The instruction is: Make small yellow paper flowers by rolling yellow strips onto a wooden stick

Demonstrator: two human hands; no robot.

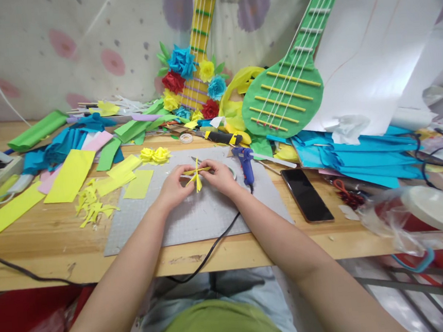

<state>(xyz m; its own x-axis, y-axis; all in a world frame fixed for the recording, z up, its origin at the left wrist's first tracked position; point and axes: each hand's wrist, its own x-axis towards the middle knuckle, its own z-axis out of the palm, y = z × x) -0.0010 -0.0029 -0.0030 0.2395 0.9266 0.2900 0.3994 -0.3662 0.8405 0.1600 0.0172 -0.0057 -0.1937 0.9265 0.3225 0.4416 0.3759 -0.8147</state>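
Note:
Between my two hands is a small yellow crepe paper flower piece [198,178], its narrow petals spread out like a cross. My left hand [177,184] pinches its left side, with fingers closed on the paper. Pinching the opposite side is my right hand [219,174]. Both hands are just above a grey cutting mat [195,217]. A blue glue gun [245,164] lies right of my right hand. Two finished yellow paper flowers [154,155] rest behind my left hand, near a yellow paper rectangle [139,184]. Part of a tape roll is hidden behind my right hand.
Yellow paper scraps [93,203] and colored crepe strips [61,149] cover the left side. A black phone [307,194] lies at right. Green [283,98] and yellow [195,91] paper instruments lean at the back. A black cable [213,247] crosses the table's front edge.

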